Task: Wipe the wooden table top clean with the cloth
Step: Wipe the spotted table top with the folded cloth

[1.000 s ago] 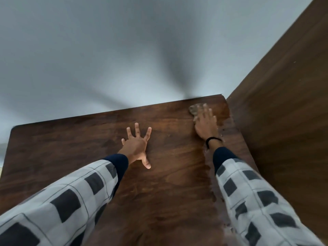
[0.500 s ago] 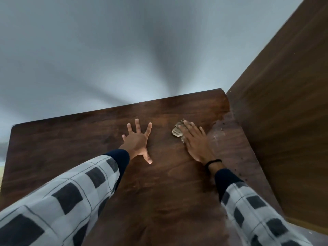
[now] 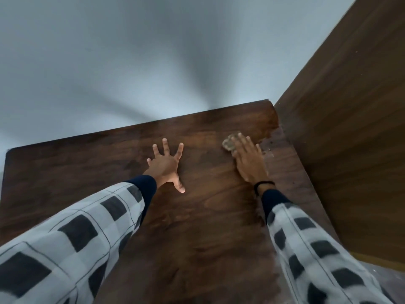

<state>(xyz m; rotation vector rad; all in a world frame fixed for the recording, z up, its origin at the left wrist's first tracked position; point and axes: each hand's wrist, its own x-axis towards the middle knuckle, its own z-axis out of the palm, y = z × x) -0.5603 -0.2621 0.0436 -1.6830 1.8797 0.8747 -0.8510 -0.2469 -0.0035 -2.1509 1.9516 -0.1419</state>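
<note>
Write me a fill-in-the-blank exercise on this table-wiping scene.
1. The right hand presses a ____ flat against the table top.
2. The left hand rests on it with fingers ____.
3. A black band circles the ____ wrist.
Missing words: cloth; spread; right.

Dark, grained wood worktop [image 3: 208, 216] with a faint satin sheen; pale, crumpled fabric cloth [image 3: 228, 144]; matt brown wooden side panel [image 3: 350, 128]; smooth, matt grey-white wall [image 3: 131, 62].
</note>
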